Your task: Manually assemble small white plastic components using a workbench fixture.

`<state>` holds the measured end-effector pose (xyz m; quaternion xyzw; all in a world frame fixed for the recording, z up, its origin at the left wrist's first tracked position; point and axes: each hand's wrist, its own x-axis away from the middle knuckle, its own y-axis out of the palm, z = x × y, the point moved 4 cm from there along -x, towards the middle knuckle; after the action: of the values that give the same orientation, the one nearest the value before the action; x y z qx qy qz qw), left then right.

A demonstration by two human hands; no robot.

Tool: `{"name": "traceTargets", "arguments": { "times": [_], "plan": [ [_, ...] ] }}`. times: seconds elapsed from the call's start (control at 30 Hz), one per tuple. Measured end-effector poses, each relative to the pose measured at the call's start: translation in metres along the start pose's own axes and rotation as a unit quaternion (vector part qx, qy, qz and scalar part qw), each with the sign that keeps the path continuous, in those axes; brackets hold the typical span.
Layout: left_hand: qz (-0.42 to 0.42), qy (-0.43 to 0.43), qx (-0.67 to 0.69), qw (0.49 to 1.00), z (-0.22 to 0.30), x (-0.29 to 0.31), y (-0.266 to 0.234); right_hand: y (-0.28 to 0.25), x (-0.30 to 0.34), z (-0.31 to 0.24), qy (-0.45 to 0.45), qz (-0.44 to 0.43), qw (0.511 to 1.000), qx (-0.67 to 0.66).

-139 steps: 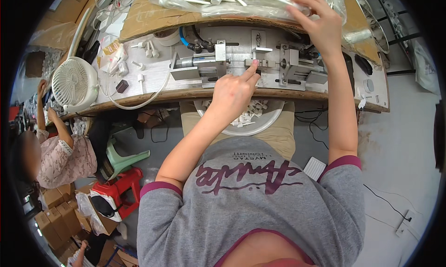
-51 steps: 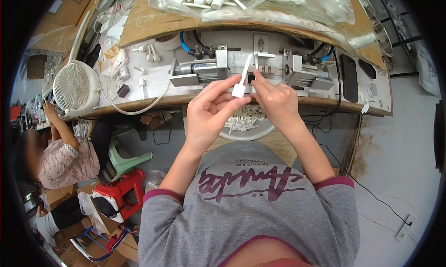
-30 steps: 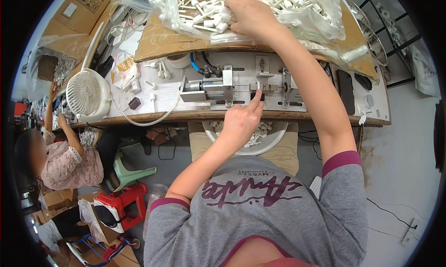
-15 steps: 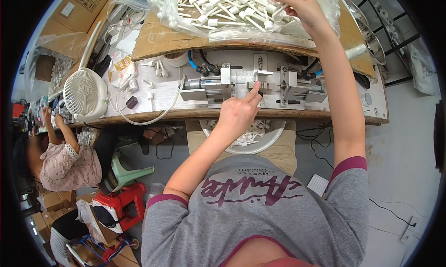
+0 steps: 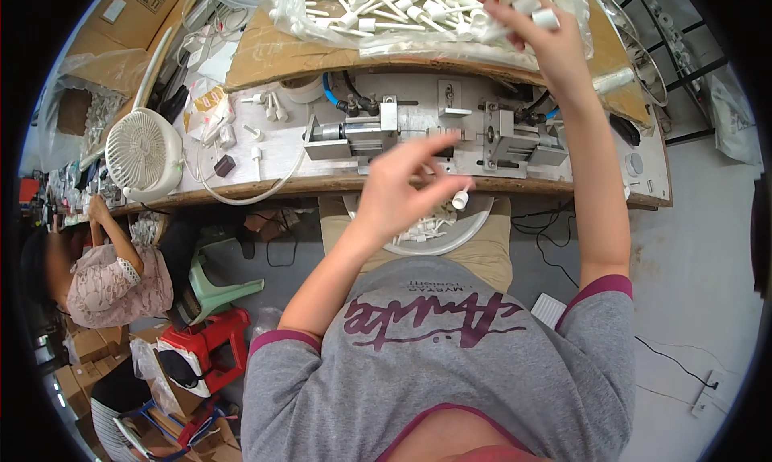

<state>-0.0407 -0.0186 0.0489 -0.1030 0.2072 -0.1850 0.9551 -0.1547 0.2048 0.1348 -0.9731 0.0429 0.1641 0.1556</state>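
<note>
My left hand (image 5: pixel 398 190) is in front of the metal clamping fixture (image 5: pixel 503 140), blurred, thumb and fingers spread apart. Just beyond its thumb tip a white capped stem (image 5: pixel 460 199) hangs in the air above the white bowl (image 5: pixel 481 230) on my lap, where several similar pieces lie. At the far right my right hand (image 5: pixel 548 48) is over the clear plastic bag (image 5: pixel 394 50). White plastic pieces with round caps (image 5: pixel 545 18) show in its closed fingers; motion smears some of them. The bag holds a heap of white capped stems (image 5: pixel 434 12).
Cardboard (image 5: pixel 322 69) lies under the bag behind the fixture. A white fan (image 5: pixel 145 155) and a looped white tube (image 5: pixel 241 213) are at left. Loose white pieces (image 5: pixel 276 108) rest on the bench. A co-worker (image 5: pixel 112 277) sits at far left, beside a green stool (image 5: pixel 221 289).
My left hand has drawn back from the fixture toward me and spread its fingers; a white capped stem now shows over the bowl. The right hand has lifted slightly nearer me with white pieces.
</note>
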Motion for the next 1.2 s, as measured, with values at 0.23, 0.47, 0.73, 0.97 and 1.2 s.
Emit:
{"name": "traceTargets", "arguments": {
  "times": [0.23, 0.47, 0.73, 0.97, 1.2],
  "plan": [
    [0.034, -0.125, 0.262, 0.956, 0.003, -0.020, -0.018, 0.049, 0.107, -0.016, -0.172, -0.120, 0.967, 0.146],
    [0.005, -0.165, 0.196, 0.967, -0.014, 0.007, -0.012, 0.032, 0.131, 0.008, -0.147, -0.063, 0.976, 0.148],
    [-0.009, 0.148, -0.343, 0.927, -0.038, 0.021, 0.026, 0.033, 0.143, 0.014, -0.134, 0.025, 0.986, 0.095],
    [-0.092, 0.104, -0.427, 0.893, -0.038, -0.003, 0.034, 0.029, 0.150, 0.014, -0.155, 0.050, 0.971, 0.174],
    [-0.059, 0.105, -0.404, 0.907, -0.041, 0.007, 0.030, 0.032, 0.167, 0.017, -0.198, 0.065, 0.940, 0.269]
  ]
}}
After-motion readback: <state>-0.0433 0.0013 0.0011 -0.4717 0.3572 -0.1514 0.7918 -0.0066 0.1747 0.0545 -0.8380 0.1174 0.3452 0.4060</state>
